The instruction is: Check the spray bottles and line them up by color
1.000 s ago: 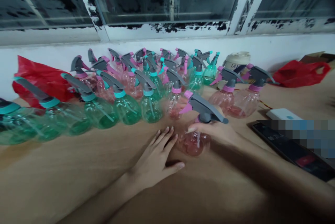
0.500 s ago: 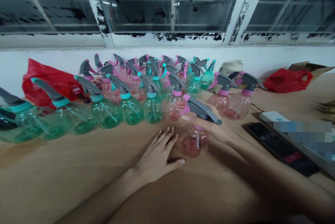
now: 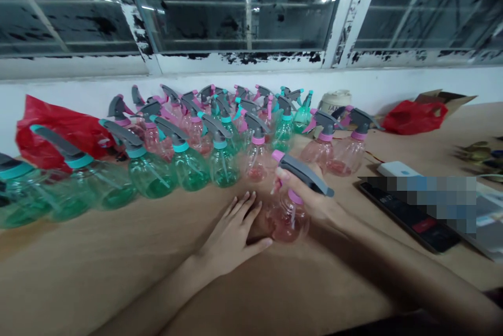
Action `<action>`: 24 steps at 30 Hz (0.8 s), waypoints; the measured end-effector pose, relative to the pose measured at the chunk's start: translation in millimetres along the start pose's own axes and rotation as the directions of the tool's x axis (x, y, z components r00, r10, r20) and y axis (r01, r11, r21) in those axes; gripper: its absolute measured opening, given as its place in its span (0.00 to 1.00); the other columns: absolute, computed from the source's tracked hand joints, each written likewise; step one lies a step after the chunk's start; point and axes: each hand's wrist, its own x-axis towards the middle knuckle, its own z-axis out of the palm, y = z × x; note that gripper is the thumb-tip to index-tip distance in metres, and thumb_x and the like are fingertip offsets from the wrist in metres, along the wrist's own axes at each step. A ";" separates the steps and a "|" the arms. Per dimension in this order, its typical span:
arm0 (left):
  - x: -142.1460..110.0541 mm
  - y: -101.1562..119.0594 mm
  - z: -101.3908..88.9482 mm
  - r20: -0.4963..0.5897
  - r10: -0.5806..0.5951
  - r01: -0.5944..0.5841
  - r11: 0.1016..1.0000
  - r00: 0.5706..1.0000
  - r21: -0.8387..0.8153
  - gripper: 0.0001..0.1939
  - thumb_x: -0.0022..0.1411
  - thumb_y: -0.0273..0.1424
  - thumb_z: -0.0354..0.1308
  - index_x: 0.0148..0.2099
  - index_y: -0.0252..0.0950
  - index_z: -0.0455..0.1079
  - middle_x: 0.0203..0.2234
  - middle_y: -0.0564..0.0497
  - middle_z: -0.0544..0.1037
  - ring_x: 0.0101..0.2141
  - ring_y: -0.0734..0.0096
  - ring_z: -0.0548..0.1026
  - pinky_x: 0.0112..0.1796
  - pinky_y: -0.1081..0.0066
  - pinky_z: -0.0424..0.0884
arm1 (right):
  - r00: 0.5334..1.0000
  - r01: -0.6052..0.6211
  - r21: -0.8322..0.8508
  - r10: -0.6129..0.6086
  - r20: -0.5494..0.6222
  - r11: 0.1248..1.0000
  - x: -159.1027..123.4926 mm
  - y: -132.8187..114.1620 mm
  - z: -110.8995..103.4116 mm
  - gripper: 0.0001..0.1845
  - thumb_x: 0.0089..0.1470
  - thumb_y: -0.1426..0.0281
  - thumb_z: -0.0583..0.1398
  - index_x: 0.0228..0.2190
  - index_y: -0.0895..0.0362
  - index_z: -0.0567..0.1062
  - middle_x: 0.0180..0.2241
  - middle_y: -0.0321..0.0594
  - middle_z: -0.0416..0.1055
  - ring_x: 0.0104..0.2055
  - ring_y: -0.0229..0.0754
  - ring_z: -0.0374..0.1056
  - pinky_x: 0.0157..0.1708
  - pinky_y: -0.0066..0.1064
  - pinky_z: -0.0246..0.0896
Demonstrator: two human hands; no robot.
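Right hand [image 3: 316, 199] grasping pink bottle [image 3: 288, 225] at its head; left hand [image 3: 228, 244] released.
Pink bottle is roughly upright over table [image 3: 157, 283], just right of left hand; base contact unclear. Left hand lies palm down on table, fingers extended, slightly spread. Green bottles [image 3: 191, 171] form a row beyond, leftward; phone [image 3: 411, 218] lies right, near right forearm.

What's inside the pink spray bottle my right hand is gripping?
A pale dip tube shows inside the spray bottle; its upper end is covered by the pink collar.
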 end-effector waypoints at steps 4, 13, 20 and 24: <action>-0.9 -0.4 -0.8 0.009 -0.003 0.003 1.000 1.000 0.005 0.40 0.64 0.55 0.46 0.65 0.28 0.51 0.64 0.39 0.50 0.63 0.55 0.48 0.60 0.53 0.48 | 1.000 0.003 0.009 -0.003 0.005 1.000 -3.7 2.3 -4.0 0.17 0.53 0.56 0.58 0.22 0.54 0.73 0.19 0.33 0.66 0.22 0.36 0.62 0.22 0.29 0.57; -0.8 -3.4 0.9 -0.046 0.010 -0.009 1.000 0.999 0.020 0.39 0.64 0.54 0.46 0.65 0.29 0.52 0.64 0.38 0.51 0.63 0.54 0.50 0.59 0.53 0.50 | 0.994 -0.036 -0.080 0.043 0.096 0.996 -15.4 11.9 -16.3 0.21 0.45 0.52 0.63 0.16 0.54 0.67 0.14 0.28 0.54 0.17 0.33 0.51 0.15 0.28 0.49; 0.2 -3.3 -0.6 -0.010 0.023 -0.022 0.999 1.000 0.038 0.39 0.65 0.53 0.45 0.65 0.28 0.51 0.64 0.38 0.52 0.63 0.55 0.48 0.60 0.54 0.49 | 0.996 0.042 -0.287 -0.015 0.093 0.957 -31.8 15.0 -24.4 0.17 0.41 0.57 0.67 0.30 0.54 0.73 0.29 0.38 0.74 0.31 0.45 0.70 0.32 0.38 0.67; -0.1 -3.7 -0.9 -0.031 0.026 -0.025 0.999 0.999 0.033 0.38 0.65 0.54 0.45 0.65 0.30 0.52 0.63 0.40 0.54 0.63 0.56 0.50 0.59 0.54 0.50 | 0.998 0.064 -0.409 -0.059 0.025 0.910 -47.1 20.9 -30.5 0.25 0.41 0.58 0.68 0.40 0.54 0.72 0.38 0.43 0.75 0.40 0.51 0.71 0.40 0.44 0.67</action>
